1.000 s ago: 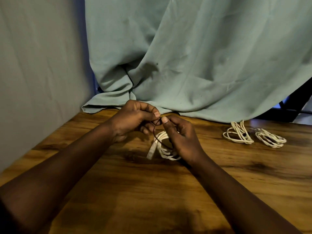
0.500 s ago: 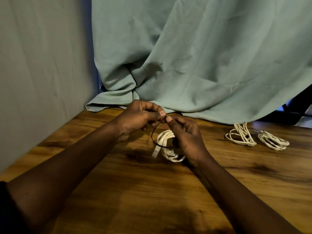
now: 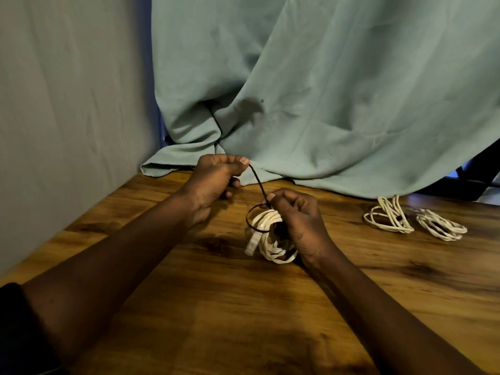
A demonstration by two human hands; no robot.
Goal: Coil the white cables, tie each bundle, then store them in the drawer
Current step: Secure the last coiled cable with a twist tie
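Wood-grain table (image 3: 216, 307) with a teal curtain (image 3: 324, 90) draped behind it, pretty dim lighting. The left hand (image 3: 213, 182) is curled up, pinching the free end of a thin dark tie (image 3: 258, 182) between thumb and fingers, while the right hand (image 3: 297, 215) pinches the same tie lower down and holds the coiled white cable (image 3: 270, 239) just above the table, with the tie looped around the bundle. Two more coiled bundles (image 3: 389, 217) sit off to the right near the curtain edge.
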